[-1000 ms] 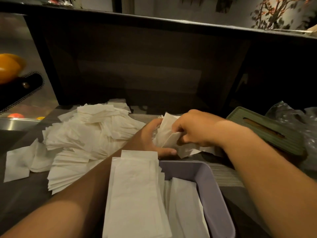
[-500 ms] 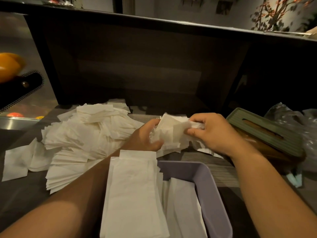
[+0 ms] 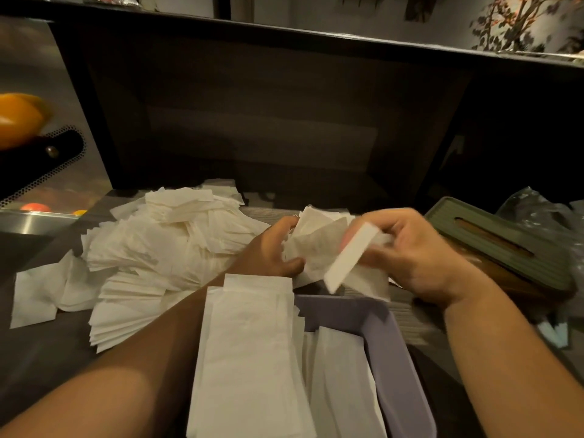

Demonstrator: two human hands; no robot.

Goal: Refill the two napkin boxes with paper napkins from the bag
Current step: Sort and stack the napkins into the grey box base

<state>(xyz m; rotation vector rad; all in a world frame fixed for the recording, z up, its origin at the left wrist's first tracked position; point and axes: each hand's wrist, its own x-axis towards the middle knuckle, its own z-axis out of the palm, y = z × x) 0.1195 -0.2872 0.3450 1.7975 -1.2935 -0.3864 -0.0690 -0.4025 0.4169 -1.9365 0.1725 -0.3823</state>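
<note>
A purple napkin box (image 3: 395, 358) stands open at the bottom centre, with folded white napkins (image 3: 249, 358) standing in it and sticking out over its left side. Just beyond it, my left hand (image 3: 268, 251) grips a loose bunch of napkins (image 3: 316, 251) from the left. My right hand (image 3: 410, 251) holds the same bunch from the right and pinches a folded napkin (image 3: 347, 257) that tilts down toward the box. A green napkin box (image 3: 502, 248) with a slotted lid lies at the right. The clear plastic bag (image 3: 543, 213) sits crumpled behind it.
A big heap of loose white napkins (image 3: 158, 248) covers the dark table at the left, with single sheets (image 3: 34, 295) near the left edge. A dark counter wall (image 3: 268, 121) rises behind. A metal tray (image 3: 31, 219) and an orange fruit (image 3: 19, 118) are at far left.
Both hands have lifted the bunch slightly. My right hand has shifted right and drawn out a folded napkin, which now tilts down over the purple box.
</note>
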